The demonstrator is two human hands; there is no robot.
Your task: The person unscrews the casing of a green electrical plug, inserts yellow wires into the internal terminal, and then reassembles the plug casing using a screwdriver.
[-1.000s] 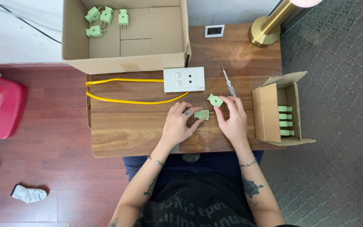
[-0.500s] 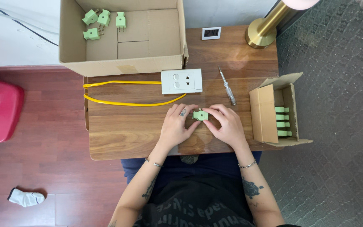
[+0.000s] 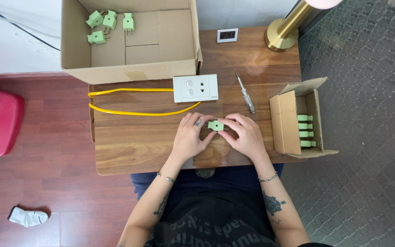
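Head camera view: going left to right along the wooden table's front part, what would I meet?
Yellow cable → left hand → green plug, held between both hands → right hand → small cardboard box with green plugs inside.

A small green plug (image 3: pixel 215 125) of smooth plastic is seen on a brown wood table (image 3: pixel 129 142). A box (image 3: pixel 161 45) of matt cardboard is seen.

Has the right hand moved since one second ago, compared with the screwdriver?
Yes. The right hand moved down, away from the screwdriver, and closer to the left hand; both now hold one green plug.
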